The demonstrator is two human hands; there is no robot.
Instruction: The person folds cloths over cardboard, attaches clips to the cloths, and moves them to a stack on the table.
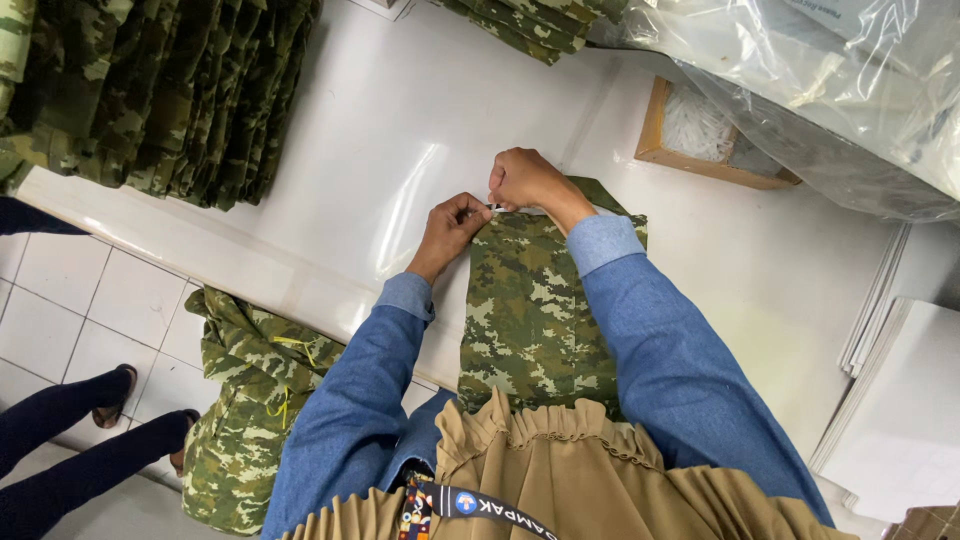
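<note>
A stack of folded camouflage clothes (160,90) is lying on the white table (400,110). A wooden box (700,135) is sitting beside clear plastic bags (800,70). White sheets (900,400) are lying at the right, well apart.

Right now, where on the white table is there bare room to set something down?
Bare patch: the table between the camouflage stack and the hands, left hand, right hand. Another between the folded garment and the white sheets. Crowded: far right, around the wooden tray and plastic bags.

We see a green-and-brown digital camouflage garment (530,310) on the glossy white counter (400,130), blue denim sleeves (660,350), and a tan pleated skirt (570,480).
</note>
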